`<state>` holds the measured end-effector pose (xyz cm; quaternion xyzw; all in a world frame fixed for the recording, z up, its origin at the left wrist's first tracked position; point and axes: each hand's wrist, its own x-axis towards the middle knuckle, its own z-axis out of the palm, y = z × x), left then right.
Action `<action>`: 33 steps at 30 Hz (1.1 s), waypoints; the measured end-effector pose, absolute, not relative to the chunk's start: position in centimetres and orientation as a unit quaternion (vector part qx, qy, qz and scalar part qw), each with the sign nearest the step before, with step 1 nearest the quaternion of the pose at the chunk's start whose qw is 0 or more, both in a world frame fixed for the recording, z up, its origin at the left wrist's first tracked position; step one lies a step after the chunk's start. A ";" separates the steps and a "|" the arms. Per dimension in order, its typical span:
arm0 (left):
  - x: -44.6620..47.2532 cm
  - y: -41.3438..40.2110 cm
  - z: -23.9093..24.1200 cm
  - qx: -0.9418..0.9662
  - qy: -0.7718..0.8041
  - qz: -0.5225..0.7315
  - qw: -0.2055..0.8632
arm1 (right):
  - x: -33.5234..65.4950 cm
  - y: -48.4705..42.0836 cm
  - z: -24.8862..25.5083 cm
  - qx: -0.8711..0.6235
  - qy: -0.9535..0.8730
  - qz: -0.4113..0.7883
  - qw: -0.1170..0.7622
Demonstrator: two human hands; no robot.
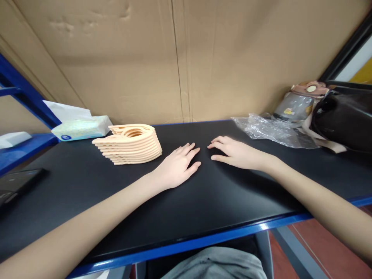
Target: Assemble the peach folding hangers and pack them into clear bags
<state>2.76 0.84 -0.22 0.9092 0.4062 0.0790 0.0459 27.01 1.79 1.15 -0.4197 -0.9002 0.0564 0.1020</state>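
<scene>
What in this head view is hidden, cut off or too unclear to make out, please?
- Dark bag: cut off by the right edge.
- Bottle: partly hidden by the bag; its label is too small to read.
- Dark flat object: cut off by the left edge.
- Tissue pack: print too small.

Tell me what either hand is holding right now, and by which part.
Nothing is held. The left hand and right hand lie flat, palms down, on the black tabletop, apart from the stack of peach plastic hangers.
</scene>
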 end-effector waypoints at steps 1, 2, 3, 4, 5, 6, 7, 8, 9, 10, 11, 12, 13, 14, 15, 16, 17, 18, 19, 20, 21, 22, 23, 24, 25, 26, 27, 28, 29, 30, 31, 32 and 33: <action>2.7 0.8 -0.2 0.910 0.406 0.076 0.043 | 27.0 1.8 1.2 -0.420 -0.900 0.056 0.101; 2.8 0.9 -0.2 0.910 0.407 0.074 0.040 | 27.0 1.7 1.2 -0.421 -0.900 0.055 0.100; 2.8 0.9 -0.2 0.910 0.407 0.072 0.038 | 26.9 1.7 1.3 -0.421 -0.900 0.054 0.099; 2.8 0.9 -0.2 0.910 0.407 0.070 0.035 | 26.9 1.7 1.3 -0.422 -0.900 0.053 0.098; 2.9 0.8 -0.2 0.910 0.408 0.068 0.033 | 26.9 1.6 1.4 -0.424 -0.899 0.053 0.097; 2.9 0.8 -0.2 0.910 0.408 0.066 0.031 | 26.9 1.6 1.4 -0.425 -0.898 0.053 0.096; 2.9 0.8 -0.1 0.910 0.409 0.065 0.029 | 26.9 1.5 1.4 -0.428 -0.897 0.053 0.094; 2.9 0.8 -0.1 0.910 0.409 0.063 0.028 | 26.8 1.5 1.4 -0.431 -0.896 0.053 0.093; 2.9 0.7 -0.1 0.910 0.410 0.062 0.026 | 26.8 1.4 1.3 -0.436 -0.894 0.054 0.092; 2.9 0.7 -0.1 0.909 0.411 0.061 0.025 | 26.7 1.3 1.2 -0.442 -0.891 0.053 0.092; 2.9 0.6 0.0 0.909 0.412 0.060 0.024 | 26.5 1.3 1.1 -0.449 -0.888 0.055 0.090; 2.9 0.6 0.0 0.908 0.413 0.060 0.022 | 26.4 1.2 0.9 -0.455 -0.885 0.060 0.085; 2.9 0.6 0.0 0.908 0.414 0.060 0.021 | 26.2 1.1 0.7 -0.459 -0.883 0.068 0.078; 2.9 0.6 0.0 0.907 0.415 0.059 0.020 | 26.0 1.0 0.5 -0.461 -0.881 0.078 0.070; 2.9 0.6 0.0 0.907 0.416 0.058 0.020 | 25.8 0.9 0.4 -0.460 -0.881 0.089 0.062; 2.9 0.6 0.0 0.907 0.417 0.057 0.020 | 25.7 0.8 0.3 -0.459 -0.881 0.099 0.057; 2.9 0.6 0.1 0.907 0.417 0.055 0.020 | 25.6 0.7 0.2 -0.458 -0.881 0.106 0.055; 2.8 0.6 0.1 0.907 0.417 0.052 0.021 | 25.5 0.7 0.2 -0.458 -0.880 0.109 0.054; 2.8 0.6 0.2 0.907 0.417 0.049 0.022 | 25.5 0.6 0.2 -0.459 -0.880 0.111 0.051; 2.8 0.6 0.3 0.908 0.416 0.047 0.023 | 25.6 0.6 0.3 -0.462 -0.878 0.111 0.049; 2.7 0.6 0.3 0.908 0.415 0.044 0.025 | 25.8 0.7 0.4 -0.467 -0.877 0.106 0.050; 2.7 0.6 0.4 0.909 0.414 0.042 0.025 | 26.1 0.9 0.6 -0.475 -0.873 0.094 0.054; 2.6 0.6 0.5 0.909 0.413 0.040 0.025 | 26.5 1.1 0.8 -0.485 -0.869 0.076 0.061; 2.6 0.5 0.5 0.910 0.413 0.039 0.024 | 27.0 1.4 1.0 -0.497 -0.863 0.050 0.071; 2.6 0.5 0.5 0.910 0.413 0.037 0.023 | 27.6 1.7 1.2 -0.510 -0.856 0.020 0.079; 2.5 0.5 0.5 0.910 0.413 0.036 0.020 | 28.3 2.0 1.5 -0.522 -0.849 -0.008 0.081; 2.5 0.4 0.6 0.910 0.413 0.035 0.018 | 28.9 2.3 1.8 -0.534 -0.842 -0.031 0.076; 2.5 0.4 0.6 0.910 0.412 0.035 0.015 | 29.5 2.6 2.0 -0.546 -0.834 -0.049 0.066; 2.5 0.4 0.5 0.911 0.412 0.034 0.012 | 30.1 2.8 2.3 -0.557 -0.826 -0.065 0.056; 2.5 0.4 0.5 0.911 0.411 0.034 0.008 | 30.6 2.9 2.6 -0.569 -0.817 -0.081 0.046; 2.5 0.4 0.5 0.911 0.410 0.034 0.005 | 31.0 3.0 2.8 -0.580 -0.808 -0.097 0.032; 2.5 0.4 0.5 0.912 0.409 0.033 0.003 | 31.3 3.0 3.0 -0.594 -0.797 -0.111 0.016; 2.5 0.4 0.5 0.912 0.409 0.033 0.001 | 31.5 3.0 3.1 -0.608 -0.784 -0.123 -0.001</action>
